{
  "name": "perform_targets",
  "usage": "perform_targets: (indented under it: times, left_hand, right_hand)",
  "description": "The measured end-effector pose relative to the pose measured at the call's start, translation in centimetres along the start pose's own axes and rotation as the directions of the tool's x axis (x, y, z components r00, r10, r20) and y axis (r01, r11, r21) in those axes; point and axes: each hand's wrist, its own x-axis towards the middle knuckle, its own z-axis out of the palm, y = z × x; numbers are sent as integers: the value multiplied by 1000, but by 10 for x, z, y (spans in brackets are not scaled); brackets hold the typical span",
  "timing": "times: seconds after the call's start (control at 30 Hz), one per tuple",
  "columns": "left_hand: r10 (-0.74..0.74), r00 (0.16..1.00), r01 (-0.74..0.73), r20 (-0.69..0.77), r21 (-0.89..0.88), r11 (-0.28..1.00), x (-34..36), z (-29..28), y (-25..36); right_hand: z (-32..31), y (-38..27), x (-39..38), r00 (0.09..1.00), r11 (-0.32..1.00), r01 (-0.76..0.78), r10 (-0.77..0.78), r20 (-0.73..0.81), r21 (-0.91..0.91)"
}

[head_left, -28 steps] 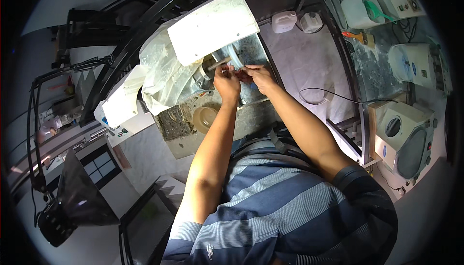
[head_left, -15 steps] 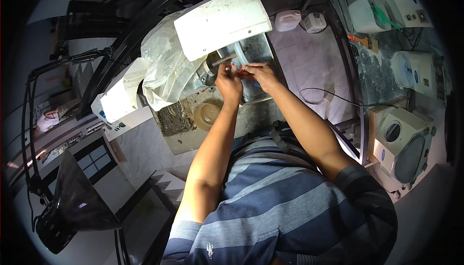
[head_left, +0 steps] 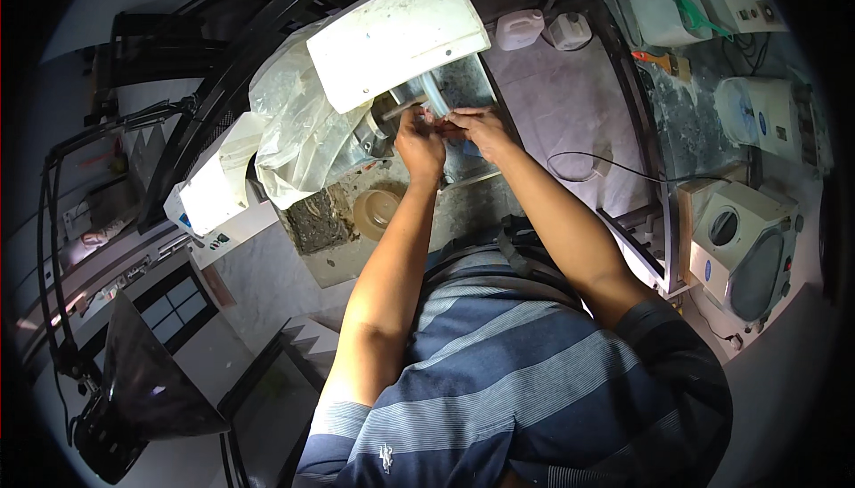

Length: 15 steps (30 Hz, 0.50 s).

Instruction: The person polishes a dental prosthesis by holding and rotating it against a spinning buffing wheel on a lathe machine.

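My left hand (head_left: 419, 151) and my right hand (head_left: 485, 134) meet under a white machine hood (head_left: 396, 38), fingers pinched together. Between the fingertips is a small pinkish-red piece (head_left: 431, 118), mostly covered by them; its exact kind is unclear. Right above it, a pale bluish wheel (head_left: 434, 92) sits on a metal spindle (head_left: 405, 109). The piece is at the wheel's lower edge, though I cannot tell whether they touch. Behind my right hand lies a grey metal tray (head_left: 469, 83).
Left of my hands, clear plastic sheeting (head_left: 298, 136) drapes over the machine. A beige round bowl (head_left: 377, 213) stands beside my left forearm. White jugs (head_left: 520, 30) are at the back. A boxy beige machine (head_left: 737, 243) stands right; a black lamp (head_left: 147, 381) is lower left.
The whole view has shifted slightly, with the hood and wheel a little further left and up. Both hands keep their pinch on the piece near the wheel.
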Motion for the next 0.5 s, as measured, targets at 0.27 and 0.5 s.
perform_targets:
  times: [0.27,0.5]
  left_hand:
    - [-64,998,66,21,-128,990,4,-2,-14]
    - [-64,998,62,-26,-76,995,3,-3,-11]
  right_hand:
    - [-1,0,4,998,999,-21,23,52,-26]
    - [1,5,7,999,999,-35,35,28,-10]
